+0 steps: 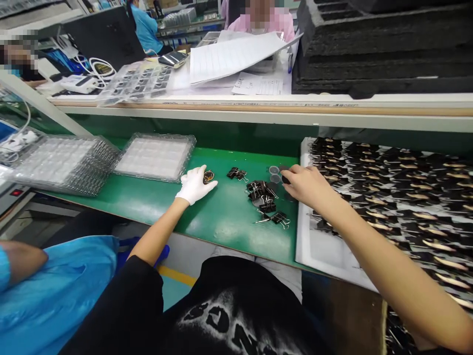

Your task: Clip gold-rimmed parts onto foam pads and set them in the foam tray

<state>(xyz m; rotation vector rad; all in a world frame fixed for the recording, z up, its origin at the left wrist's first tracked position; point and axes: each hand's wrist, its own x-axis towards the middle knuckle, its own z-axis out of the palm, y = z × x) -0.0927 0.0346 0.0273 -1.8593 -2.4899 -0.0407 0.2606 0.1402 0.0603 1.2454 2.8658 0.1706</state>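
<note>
My left hand [194, 183], in a white glove, rests on the green bench top [221, 217] and pinches a small dark round part with a coppery coil [209, 176] at its fingertips. My bare right hand [305, 185] reaches across to the edge of a white tray [318, 246]. Its fingers close on a small dark piece [285, 179] beside two small grey discs [274, 172]. Between the hands lie several black binder clips [263, 193] in a loose heap, with one more clip [236, 173] a little apart.
The white tray holds rows of dark parts with coppery strips [399, 197]. Clear plastic blister trays [155, 157] and a taller stack [61, 165] stand at the left. A raised shelf [258, 106] crosses behind. A person's blue sleeve [55, 291] is at lower left; other people sit beyond.
</note>
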